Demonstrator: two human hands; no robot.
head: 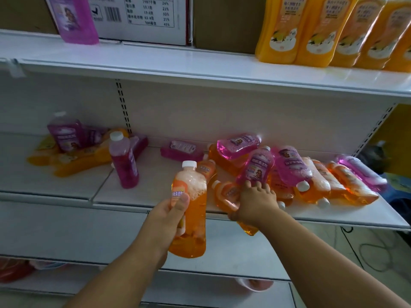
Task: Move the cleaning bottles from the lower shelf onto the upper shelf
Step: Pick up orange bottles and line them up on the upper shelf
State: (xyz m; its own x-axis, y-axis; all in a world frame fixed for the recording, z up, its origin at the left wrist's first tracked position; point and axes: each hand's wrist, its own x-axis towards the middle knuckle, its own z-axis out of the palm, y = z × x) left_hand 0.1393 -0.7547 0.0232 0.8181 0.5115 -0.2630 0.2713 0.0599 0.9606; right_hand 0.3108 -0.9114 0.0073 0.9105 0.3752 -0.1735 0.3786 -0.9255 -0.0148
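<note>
My left hand (170,213) grips an orange cleaning bottle (191,210) upright in front of the lower shelf (155,187). My right hand (255,202) curls round a second orange bottle (229,194) that lies at the shelf's front edge, its bottom hanging over. Behind it lies a heap of pink and orange bottles (289,167). A pink bottle (124,161) stands upright to the left. On the upper shelf (178,61) a row of orange bottles (329,30) stands at the right, and one pink bottle (75,18) at the left.
Cardboard boxes (151,18) fill the back of the upper shelf. Another pile of pink and orange bottles (73,147) lies at the lower shelf's left. A lower shelf board (111,230) runs beneath my arms. Cables (378,252) lie on the floor at right.
</note>
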